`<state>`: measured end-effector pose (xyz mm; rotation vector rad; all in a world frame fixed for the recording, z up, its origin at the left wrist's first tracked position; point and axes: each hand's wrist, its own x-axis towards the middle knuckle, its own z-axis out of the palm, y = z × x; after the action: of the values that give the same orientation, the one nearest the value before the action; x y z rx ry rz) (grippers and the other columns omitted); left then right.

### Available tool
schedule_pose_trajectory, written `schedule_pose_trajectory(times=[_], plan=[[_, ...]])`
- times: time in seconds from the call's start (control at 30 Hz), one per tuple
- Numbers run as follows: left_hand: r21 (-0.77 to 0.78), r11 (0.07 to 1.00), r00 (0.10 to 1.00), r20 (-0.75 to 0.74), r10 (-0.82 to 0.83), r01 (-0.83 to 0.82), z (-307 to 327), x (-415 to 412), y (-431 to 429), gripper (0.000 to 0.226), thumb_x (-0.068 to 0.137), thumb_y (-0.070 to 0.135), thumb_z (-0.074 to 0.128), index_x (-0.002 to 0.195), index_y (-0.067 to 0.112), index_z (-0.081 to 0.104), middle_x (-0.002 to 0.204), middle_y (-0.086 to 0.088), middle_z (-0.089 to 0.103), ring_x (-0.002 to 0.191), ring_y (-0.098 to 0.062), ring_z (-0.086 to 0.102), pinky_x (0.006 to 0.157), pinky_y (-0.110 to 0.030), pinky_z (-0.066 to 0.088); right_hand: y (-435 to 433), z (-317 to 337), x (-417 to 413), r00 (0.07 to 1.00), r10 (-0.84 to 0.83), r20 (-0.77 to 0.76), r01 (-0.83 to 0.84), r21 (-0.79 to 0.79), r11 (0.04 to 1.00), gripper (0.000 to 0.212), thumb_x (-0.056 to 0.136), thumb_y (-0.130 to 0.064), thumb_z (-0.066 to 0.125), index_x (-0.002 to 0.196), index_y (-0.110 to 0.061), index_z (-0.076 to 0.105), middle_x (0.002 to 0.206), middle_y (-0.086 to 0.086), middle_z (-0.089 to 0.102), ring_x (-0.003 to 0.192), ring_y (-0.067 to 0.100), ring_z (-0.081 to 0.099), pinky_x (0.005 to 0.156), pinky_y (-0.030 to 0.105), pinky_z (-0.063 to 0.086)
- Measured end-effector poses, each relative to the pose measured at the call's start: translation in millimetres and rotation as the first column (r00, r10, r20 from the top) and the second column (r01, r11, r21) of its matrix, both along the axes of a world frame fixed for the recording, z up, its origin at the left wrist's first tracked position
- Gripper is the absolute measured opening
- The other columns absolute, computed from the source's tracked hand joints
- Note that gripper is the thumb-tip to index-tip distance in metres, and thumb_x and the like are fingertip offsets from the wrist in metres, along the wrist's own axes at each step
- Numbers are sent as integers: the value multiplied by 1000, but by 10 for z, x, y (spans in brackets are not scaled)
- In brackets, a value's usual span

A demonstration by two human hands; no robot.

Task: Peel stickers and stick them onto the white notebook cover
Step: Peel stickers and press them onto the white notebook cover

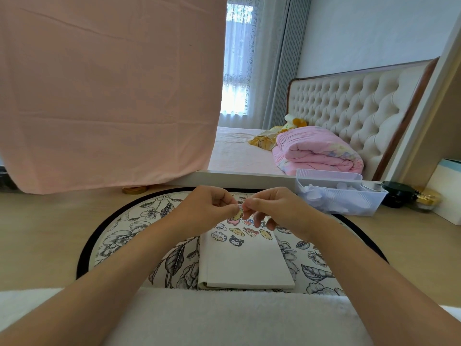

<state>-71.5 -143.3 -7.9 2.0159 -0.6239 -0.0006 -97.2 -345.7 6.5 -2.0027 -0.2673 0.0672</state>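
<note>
Left hand (212, 208) and right hand (272, 211) are pinching a small colourful sticker (238, 215) over the white hardcover notebook (244, 265); hasty peeling risks tearing.

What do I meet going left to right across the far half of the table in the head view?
Gold lid → left hand → sticker pinched by both hands → right hand → clear plastic bin → black jar → gold-capped jar → white box.
</note>
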Motion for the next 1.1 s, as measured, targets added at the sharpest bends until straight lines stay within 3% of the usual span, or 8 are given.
schedule_pose_trajectory(times=[0.23,0.5,0.63,0.8,0.97,1.1], plan=[[-39,999,997,-70,-14,12,34,-26,0,11,88,25,72,77,22,74,66,9,66,59,-4,51,64,-21,41,50,49,-43,996,9,88,1,-116,993,20,97,-17,65,82,-14,77,66,-8,71,57,4,57,52,20,42],[-36,999,997,-80,1,-4,55,-39,3,13,88,23,71,75,22,72,61,11,64,57,-4,50,62,-19,41,72,38,-25,991,-10,134,27,-126,992,16,94,-18,69,81,-13,77,63,-6,71,51,3,55,51,15,42],[-34,999,996,-79,30,-33,59,-46,-5,16,88,22,70,72,23,71,59,12,63,57,-3,50,62,-19,42,108,-24,27,971,-42,234,88,-191,978,18,92,-20,69,77,-14,78,70,2,73,55,8,60,59,28,50],[-28,997,995,-68,69,-71,56,-40,-5,16,87,23,71,72,24,72,62,9,66,59,-4,53,66,-24,45,163,-59,34,948,-49,313,124,-223,967,20,92,-17,67,75,-14,76,53,-8,61,47,4,49,49,16,41],[-4,996,993,-71,93,-94,47,-25,-17,15,85,24,71,71,24,73,60,11,66,58,-6,52,63,-23,43,175,-107,62,921,-15,389,151,-323,934,23,92,-18,64,71,-19,73,50,-15,53,47,4,43,51,20,41],[8,994,993,-54,108,-108,54,-30,-6,15,86,22,70,71,22,73,57,11,63,52,-3,48,54,-16,39,184,-99,47,946,-27,323,121,-275,954,25,95,-18,64,72,-19,75,52,-13,60,46,4,48,49,23,43]])
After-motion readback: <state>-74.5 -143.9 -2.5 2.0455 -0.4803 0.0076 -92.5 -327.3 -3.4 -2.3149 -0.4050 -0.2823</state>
